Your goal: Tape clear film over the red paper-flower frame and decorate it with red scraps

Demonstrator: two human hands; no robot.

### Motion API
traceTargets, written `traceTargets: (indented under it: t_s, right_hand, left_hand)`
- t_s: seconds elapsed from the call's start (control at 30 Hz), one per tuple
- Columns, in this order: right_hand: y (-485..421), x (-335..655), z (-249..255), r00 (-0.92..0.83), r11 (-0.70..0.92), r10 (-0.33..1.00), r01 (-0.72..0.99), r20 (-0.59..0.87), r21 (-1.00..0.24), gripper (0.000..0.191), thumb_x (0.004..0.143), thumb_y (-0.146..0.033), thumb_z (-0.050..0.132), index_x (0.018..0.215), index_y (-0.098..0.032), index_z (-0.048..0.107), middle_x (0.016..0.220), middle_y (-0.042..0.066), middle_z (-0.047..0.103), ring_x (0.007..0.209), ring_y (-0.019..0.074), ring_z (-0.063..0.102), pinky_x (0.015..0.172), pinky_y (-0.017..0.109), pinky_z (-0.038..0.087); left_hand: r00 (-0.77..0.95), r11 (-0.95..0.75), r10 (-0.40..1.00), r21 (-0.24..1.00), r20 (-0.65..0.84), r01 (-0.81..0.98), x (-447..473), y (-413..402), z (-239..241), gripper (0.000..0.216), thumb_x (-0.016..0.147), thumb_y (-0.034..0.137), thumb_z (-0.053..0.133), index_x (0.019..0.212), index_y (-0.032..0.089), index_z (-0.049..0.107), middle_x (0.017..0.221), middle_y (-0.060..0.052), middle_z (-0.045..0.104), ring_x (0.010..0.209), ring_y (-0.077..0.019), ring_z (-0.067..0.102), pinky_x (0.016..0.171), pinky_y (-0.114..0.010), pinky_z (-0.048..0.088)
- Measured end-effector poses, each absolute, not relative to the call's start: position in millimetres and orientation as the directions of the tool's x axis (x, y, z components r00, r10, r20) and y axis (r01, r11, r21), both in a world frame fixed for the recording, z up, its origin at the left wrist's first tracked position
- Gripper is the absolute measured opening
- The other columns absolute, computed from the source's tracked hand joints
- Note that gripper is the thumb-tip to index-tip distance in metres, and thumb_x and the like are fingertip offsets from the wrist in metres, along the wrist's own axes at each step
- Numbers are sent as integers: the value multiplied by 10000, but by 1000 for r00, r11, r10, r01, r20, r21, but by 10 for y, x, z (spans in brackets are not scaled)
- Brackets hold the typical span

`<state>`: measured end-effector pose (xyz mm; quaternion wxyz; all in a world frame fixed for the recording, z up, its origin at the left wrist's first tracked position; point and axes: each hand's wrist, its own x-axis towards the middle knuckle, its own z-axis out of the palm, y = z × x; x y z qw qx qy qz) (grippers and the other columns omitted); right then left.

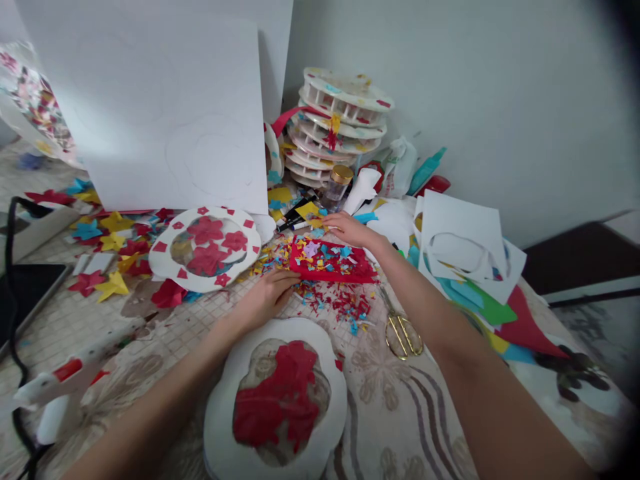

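At frame centre, the left hand lies flat, fingers loose, on the red paper sheet strewn with cut confetti, the right hand picking at scraps; two white flower-shaped frames already carry red blossoms

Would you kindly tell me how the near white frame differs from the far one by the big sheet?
The near frame is plain white; the far frame carries small red squares. The near frame shows one big red mass, the far frame several separate red flowers. Both are white, scalloped, with an open middle.

Flat red paper sheet strewn with colourful scraps, mid-table
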<state>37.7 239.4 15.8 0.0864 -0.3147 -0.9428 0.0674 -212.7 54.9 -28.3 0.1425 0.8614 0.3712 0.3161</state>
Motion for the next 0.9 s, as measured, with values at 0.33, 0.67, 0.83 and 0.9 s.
traceTargets:
  t_s: [0.33, 0.67, 0.83, 0.9]
  right_hand:
    - [2237, 959, 471, -643, 645, 762, 746, 71, -168, 290, 844, -167, 468, 1021, -181, 698, 1018, 86, 697, 914, 219, 621, 836, 344, 461]
    - [1976, 939, 304, -619, 616, 782, 751, 74, -238, 226, 812, -144, 494, 882, -145, 708, 903, 94, 692, 835, 215, 604, 767, 315, 430]
    - [1980, 521, 186, -626, 603, 777, 714, 61, -356, 190, 820, -136, 516, 886, -153, 694, 896, 56, 696, 806, 163, 610, 747, 260, 431]
    - [2012, 354, 124, -613, 573, 790, 716, 34, -398, 170, 823, -148, 533, 892, -151, 689, 889, 47, 702, 785, 149, 614, 725, 241, 434]
  left_hand:
    - [506, -654, 755, 528, 416, 542, -2168, 519, -243, 292, 918, 183, 425, 1105, 169, 649, 1104, -102, 681, 1035, -205, 629, 919, -387, 520]
    - [533, -672, 739, 516, 413, 531, -2192, 536, -250, 276, 922, 176, 406, 1057, 173, 647, 1046, -93, 681, 992, -188, 634, 892, -366, 532]
    - [527, -662, 748, 512, 404, 547, -2196, 522, -228, 270, 924, 183, 408, 1052, 167, 645, 1047, -95, 676, 992, -185, 633, 891, -355, 528]
    - [529, -664, 746, 515, 404, 542, -2198, 520, -222, 265, 921, 180, 415, 1050, 167, 646, 1045, -93, 681, 983, -184, 636, 881, -350, 531]
